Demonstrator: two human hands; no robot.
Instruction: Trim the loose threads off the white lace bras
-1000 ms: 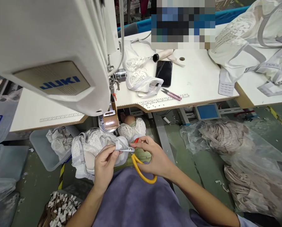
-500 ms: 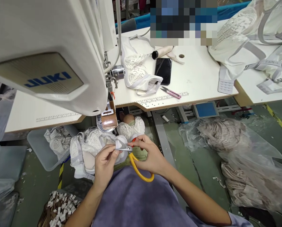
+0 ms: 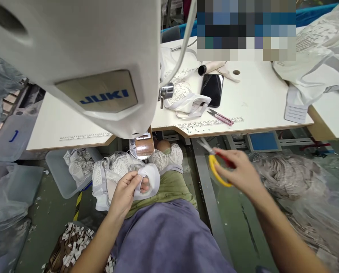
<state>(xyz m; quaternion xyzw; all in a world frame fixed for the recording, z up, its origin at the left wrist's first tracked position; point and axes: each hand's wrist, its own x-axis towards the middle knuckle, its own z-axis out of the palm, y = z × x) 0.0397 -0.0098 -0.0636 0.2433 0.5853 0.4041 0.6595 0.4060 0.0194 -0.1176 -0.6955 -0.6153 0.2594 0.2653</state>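
Note:
My left hand pinches the edge of a white bra, whose looped band shows fingers through it. The rest of the bra, with lace and grey trim, lies over my lap. Off to the right, my right hand grips scissors with one yellow and one red handle, blades pointing up and left, near the table's front edge. Both are slightly smeared by motion. Another lace bra part rests by my knee, below the sewing machine.
On the white table lie a phone, pink thread snips, a thread cone and white bras. A plastic bin stands on the left. Bagged beige pieces are on the right-hand floor.
The scissors have moved away from the white bra to the right, in my right hand. My left hand still pinches the bra. The head view has shifted left.

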